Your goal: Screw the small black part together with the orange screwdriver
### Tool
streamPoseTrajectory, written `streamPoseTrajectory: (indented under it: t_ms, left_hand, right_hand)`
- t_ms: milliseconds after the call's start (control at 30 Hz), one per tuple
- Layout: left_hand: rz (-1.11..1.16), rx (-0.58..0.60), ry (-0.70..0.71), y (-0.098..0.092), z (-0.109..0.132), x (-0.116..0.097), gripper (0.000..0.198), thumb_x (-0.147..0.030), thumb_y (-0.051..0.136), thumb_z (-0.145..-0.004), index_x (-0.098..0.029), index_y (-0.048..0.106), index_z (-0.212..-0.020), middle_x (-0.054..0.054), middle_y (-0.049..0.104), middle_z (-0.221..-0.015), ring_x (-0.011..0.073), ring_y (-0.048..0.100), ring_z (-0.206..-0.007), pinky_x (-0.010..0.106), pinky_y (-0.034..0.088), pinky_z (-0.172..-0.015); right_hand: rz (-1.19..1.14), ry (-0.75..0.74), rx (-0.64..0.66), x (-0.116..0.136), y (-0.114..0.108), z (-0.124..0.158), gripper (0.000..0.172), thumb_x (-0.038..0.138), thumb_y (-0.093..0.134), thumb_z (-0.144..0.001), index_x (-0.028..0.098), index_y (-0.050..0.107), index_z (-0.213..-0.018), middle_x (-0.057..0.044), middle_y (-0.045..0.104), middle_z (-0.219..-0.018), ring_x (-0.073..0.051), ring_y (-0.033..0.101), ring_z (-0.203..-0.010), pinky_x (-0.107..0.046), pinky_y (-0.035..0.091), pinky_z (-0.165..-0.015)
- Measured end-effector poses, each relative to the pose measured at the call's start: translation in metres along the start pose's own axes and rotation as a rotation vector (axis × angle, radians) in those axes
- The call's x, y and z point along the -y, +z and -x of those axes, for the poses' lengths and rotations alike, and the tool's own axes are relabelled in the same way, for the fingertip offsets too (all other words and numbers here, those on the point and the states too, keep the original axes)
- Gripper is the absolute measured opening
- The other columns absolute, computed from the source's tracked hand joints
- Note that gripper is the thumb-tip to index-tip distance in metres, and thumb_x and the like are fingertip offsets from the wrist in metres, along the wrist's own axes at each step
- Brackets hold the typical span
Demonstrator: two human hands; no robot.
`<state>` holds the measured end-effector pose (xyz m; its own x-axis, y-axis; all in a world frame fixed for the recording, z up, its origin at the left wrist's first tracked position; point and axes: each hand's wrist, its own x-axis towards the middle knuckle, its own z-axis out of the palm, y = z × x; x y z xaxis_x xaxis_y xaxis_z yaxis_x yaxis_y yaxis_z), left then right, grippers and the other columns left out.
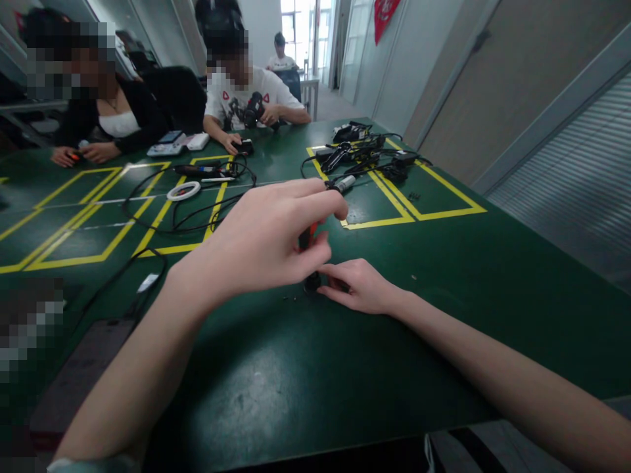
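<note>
My left hand (276,230) is raised over the table, its fingers curled round an upright screwdriver (306,238) with a black and orange handle. Most of that tool is hidden behind my fingers. Directly below it, a small dark round part (312,282) stands on the green table (374,368). My right hand (359,284) rests on the tabletop and pinches this part from the right with thumb and forefinger. A few tiny dark screws (290,298) lie just left of the part.
Black cables and devices (365,154) are heaped inside yellow tape at the back right. A white tape roll (183,191) and a black corded tool (197,170) lie at the back left. A dark flat device (83,374) is near my left forearm. Two people sit across the table.
</note>
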<state>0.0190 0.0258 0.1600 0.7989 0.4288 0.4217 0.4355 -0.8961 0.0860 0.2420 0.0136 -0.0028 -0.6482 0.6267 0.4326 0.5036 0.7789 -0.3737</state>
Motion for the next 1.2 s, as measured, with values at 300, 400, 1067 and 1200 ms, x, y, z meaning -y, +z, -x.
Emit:
streamPoseTrajectory:
  t_ms: [300, 400, 1067, 1200]
  left_hand:
    - [-0.007, -0.012, -0.003, 0.0034, -0.0012, 0.0023, 0.031, -0.012, 0.048, -0.095, -0.019, 0.069, -0.116, 0.010, 0.068, -0.113, 0.0183, 0.066, -0.090, 0.028, 0.048, -0.071]
    - [0.004, 0.006, 0.003, 0.0025, -0.0011, 0.0019, 0.029, -0.012, 0.051, -0.093, -0.019, 0.069, -0.115, 0.008, 0.069, -0.108, 0.0181, 0.065, -0.087, 0.028, 0.047, -0.070]
    - [-0.018, 0.005, 0.032, 0.0019, -0.0011, 0.0010, 0.029, -0.010, 0.053, -0.088, -0.017, 0.072, -0.110, 0.007, 0.069, -0.101, 0.0175, 0.065, -0.085, 0.027, 0.050, -0.070]
    - [-0.047, -0.031, 0.034, 0.0036, -0.0012, 0.0034, 0.032, -0.010, 0.052, -0.091, -0.018, 0.072, -0.114, 0.009, 0.067, -0.113, 0.0177, 0.065, -0.087, 0.028, 0.050, -0.070]
  right_hand:
    - [-0.007, 0.032, 0.019, -0.0004, -0.0002, 0.0006, 0.032, 0.034, 0.059, -0.105, 0.013, 0.068, -0.128, 0.001, 0.071, -0.069, -0.013, 0.061, -0.055, -0.025, 0.039, -0.059]
    - [-0.012, 0.022, 0.018, -0.0002, -0.0005, 0.0001, 0.031, 0.033, 0.059, -0.105, 0.012, 0.068, -0.126, 0.000, 0.071, -0.069, -0.013, 0.061, -0.056, -0.025, 0.038, -0.059]
    - [-0.037, 0.053, 0.058, 0.0004, -0.0020, -0.0005, 0.032, 0.034, 0.057, -0.106, 0.013, 0.068, -0.127, 0.001, 0.069, -0.070, -0.013, 0.057, -0.055, -0.024, 0.036, -0.058]
    - [-0.039, 0.057, 0.051, 0.0002, -0.0009, -0.0001, 0.035, 0.034, 0.058, -0.106, 0.012, 0.068, -0.130, 0.000, 0.069, -0.070, -0.012, 0.057, -0.056, -0.024, 0.037, -0.058]
